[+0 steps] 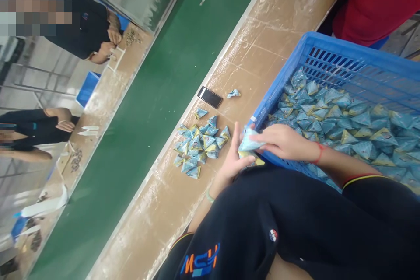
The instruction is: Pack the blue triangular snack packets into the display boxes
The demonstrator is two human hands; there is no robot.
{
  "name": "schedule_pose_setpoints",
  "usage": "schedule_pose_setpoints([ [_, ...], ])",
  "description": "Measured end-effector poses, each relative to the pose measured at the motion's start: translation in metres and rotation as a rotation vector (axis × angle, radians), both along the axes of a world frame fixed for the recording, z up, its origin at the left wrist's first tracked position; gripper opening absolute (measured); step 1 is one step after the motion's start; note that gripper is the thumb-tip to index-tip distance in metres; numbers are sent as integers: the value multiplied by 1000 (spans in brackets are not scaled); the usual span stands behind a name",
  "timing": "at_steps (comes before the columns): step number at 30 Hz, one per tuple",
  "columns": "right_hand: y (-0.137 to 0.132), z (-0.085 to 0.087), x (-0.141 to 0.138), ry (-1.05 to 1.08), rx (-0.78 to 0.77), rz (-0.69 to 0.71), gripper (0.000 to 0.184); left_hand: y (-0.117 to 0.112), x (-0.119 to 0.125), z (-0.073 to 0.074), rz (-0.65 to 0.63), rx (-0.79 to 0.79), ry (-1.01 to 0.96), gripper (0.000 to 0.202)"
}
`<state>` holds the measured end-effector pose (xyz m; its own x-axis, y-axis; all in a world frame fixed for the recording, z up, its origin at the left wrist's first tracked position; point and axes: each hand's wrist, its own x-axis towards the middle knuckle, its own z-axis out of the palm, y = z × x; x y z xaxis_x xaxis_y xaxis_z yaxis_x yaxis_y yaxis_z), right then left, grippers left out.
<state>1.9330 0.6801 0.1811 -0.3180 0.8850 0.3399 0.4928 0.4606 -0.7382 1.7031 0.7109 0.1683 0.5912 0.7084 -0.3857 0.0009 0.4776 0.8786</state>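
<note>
A small light-blue and yellow pyramid-shaped packet (pixel 251 138) is between my two hands, over the near edge of the table. My left hand (pixel 232 157) cups it from the left, thumb and forefinger on either side; the other fingers are hidden. My right hand (pixel 285 142) pinches the packet from the right, its fingers closed. More yellow shows just under the hands, partly hidden. To the left of my left hand lies a loose heap of similar packets (pixel 198 143) on the brown table (pixel 170 201). Beside my right arm stands a blue plastic crate (pixel 285 76) holding many such packets.
A phone (pixel 210 97) and a single packet (pixel 234 93) lie beyond the heap. A green conveyor belt (pixel 157 92) runs alongside the table. Across it, two co-workers' hands (pixel 110 43) are at another bench. A person in a red sleeve (pixel 377 4) sits beyond the crate.
</note>
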Motion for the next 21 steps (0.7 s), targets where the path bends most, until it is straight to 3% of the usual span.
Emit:
schedule_pose_setpoints([
  [2,3,-1,-9,72,-69,93,45,2,-5,-4,16,-9,25,77],
  [4,9,-8,-9,188,-127,108,62,10,-20,-10,132,40,80,73],
  [6,17,-25,0,304,-151,-43,63,27,-43,-17,300,214,263,71],
  [8,25,-56,14,342,-188,-328,49,51,-70,-23,364,449,617,70],
  [11,33,-117,37,158,-435,-641,32,88,-102,-30,112,585,1185,72],
  [14,30,-172,55,-105,-758,-702,29,113,-110,-35,-101,591,1436,78],
  [18,18,-215,62,-275,-897,-692,27,123,-101,-42,-57,699,1540,86],
  [21,21,-235,46,-376,-909,-569,27,122,-96,-49,-74,719,1603,77],
])
